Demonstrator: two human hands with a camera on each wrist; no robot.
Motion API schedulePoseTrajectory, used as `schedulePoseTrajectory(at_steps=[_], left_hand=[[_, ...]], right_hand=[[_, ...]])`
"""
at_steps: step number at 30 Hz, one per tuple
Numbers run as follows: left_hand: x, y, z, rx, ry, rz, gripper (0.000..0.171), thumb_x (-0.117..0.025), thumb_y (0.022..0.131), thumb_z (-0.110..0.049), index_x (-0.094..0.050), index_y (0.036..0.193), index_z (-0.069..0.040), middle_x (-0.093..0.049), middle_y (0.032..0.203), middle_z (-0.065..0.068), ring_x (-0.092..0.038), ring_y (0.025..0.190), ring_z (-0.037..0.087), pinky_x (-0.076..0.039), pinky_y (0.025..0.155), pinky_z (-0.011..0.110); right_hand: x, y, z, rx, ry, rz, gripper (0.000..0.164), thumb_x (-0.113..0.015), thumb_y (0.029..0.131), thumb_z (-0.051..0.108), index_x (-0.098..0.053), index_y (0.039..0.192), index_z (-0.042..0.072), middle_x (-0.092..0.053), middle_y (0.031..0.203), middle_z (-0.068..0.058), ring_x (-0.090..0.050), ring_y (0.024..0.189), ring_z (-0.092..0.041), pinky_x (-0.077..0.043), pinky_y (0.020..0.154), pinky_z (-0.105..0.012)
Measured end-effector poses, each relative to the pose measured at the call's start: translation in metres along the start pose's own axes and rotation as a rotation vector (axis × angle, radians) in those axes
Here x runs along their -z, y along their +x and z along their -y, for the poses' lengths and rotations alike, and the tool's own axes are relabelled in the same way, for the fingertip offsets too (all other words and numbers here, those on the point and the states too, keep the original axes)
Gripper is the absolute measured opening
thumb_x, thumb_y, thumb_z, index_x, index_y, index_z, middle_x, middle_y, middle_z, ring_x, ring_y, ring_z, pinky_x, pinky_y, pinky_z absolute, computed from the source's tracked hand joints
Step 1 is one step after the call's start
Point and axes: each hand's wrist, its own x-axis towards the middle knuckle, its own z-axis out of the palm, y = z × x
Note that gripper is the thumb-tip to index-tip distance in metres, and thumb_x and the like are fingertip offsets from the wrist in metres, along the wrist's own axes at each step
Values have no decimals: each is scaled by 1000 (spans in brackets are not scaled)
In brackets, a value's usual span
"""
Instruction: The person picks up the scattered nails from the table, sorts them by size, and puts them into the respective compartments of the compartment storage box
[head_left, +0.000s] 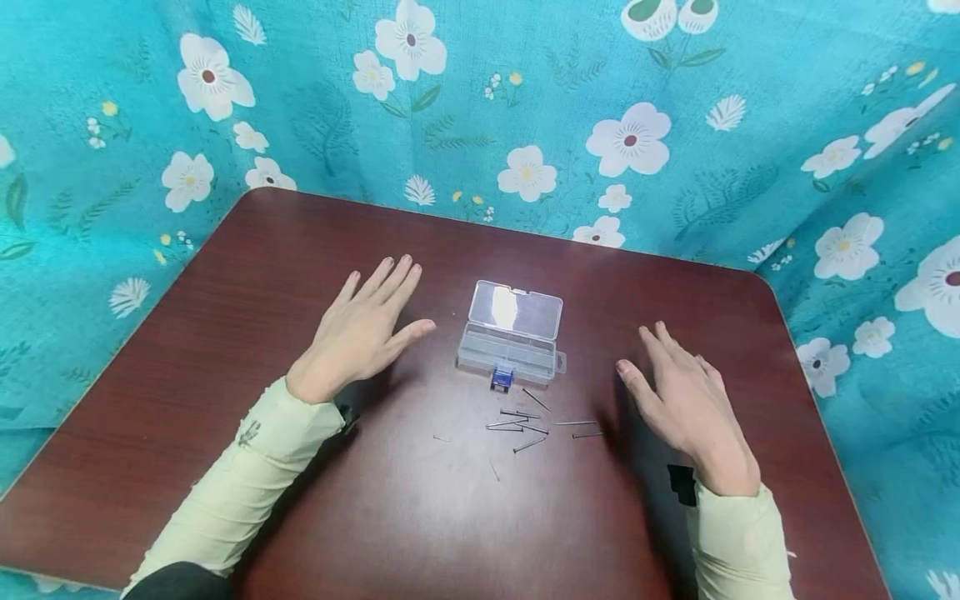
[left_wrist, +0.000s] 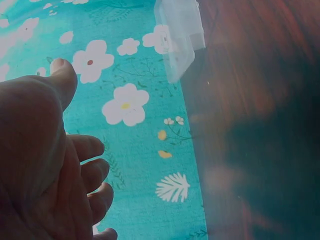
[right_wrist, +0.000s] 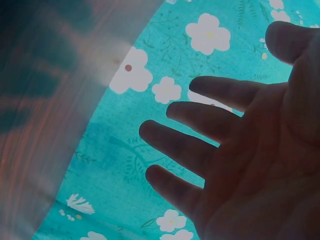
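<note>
A clear plastic compartment box (head_left: 510, 352) stands on the table with its lid (head_left: 516, 309) raised at the back. At its front edge is a small blue latch (head_left: 502, 378). Several metal nails (head_left: 528, 444) lie scattered in front of the box. My left hand (head_left: 356, 337) is left of the box, fingers straight and thumb spread, holding nothing. On the right, my right hand (head_left: 686, 400) is extended with its fingers out, nearest to the nails and apart from them. In the left wrist view, the box (left_wrist: 182, 35) shows at the top.
The dark reddish-brown wooden table (head_left: 375, 517) has rounded far corners. A turquoise floral curtain (head_left: 465, 108) hangs behind it and along both sides. Two thin, small pins or nails lie nearer the front, one of them a thin nail (head_left: 494, 470).
</note>
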Motion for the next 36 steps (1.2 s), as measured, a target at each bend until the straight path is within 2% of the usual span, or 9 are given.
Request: schedulePoseTrajectory(at_steps=[6,14,19,24,27,33,36], left_hand=[[-2,-4,4,0,-14,2,86,-27,99,-72,-17,162,-15,-13,167,4,-8,153,24,-8,121,54],[-4,-2,4,-11,-45,-3,86,-30,99,-72,-20,162,-13,-16,167,5,-9,153,23,-8,122,52],[-8,2,4,-23,-89,10,86,-32,99,-71,-21,161,-13,-16,167,4,-9,153,22,-10,122,50],[-17,6,4,-59,-191,40,85,-43,99,-65,-26,160,-8,-21,165,9,-13,152,24,-14,121,51],[-23,7,5,-58,-257,66,84,-49,99,-61,-26,159,-6,-21,165,10,-14,152,25,-16,121,50],[-34,16,4,-39,-471,75,88,-55,97,-61,-24,160,-8,-18,166,7,-18,151,22,-23,120,45],[-38,23,3,-44,-563,79,89,-59,95,-61,-27,159,-8,-23,165,6,-25,149,21,-27,118,46]], right_hand=[[1,-1,8,20,4,-18,74,-45,104,51,-31,155,-2,-25,160,-28,-34,136,-54,-21,106,-74],[2,-4,7,48,16,-59,71,-48,104,48,-36,153,-4,-30,157,-28,-38,134,-53,-31,103,-72],[2,-1,6,47,34,-56,71,-49,104,47,-36,153,-2,-31,157,-26,-38,135,-52,-31,103,-72],[-2,-1,1,20,88,7,73,-52,103,47,-33,155,1,-30,159,-24,-35,137,-50,-31,103,-72],[-5,-2,-2,4,109,48,74,-51,103,48,-32,155,0,-30,159,-24,-34,139,-50,-30,104,-71],[-12,-3,-10,-3,147,41,69,-54,103,44,-38,152,-2,-39,152,-27,-38,136,-47,-33,105,-68],[-16,-1,-11,-19,168,58,69,-55,103,45,-39,151,-1,-42,149,-27,-43,133,-46,-37,103,-67]])
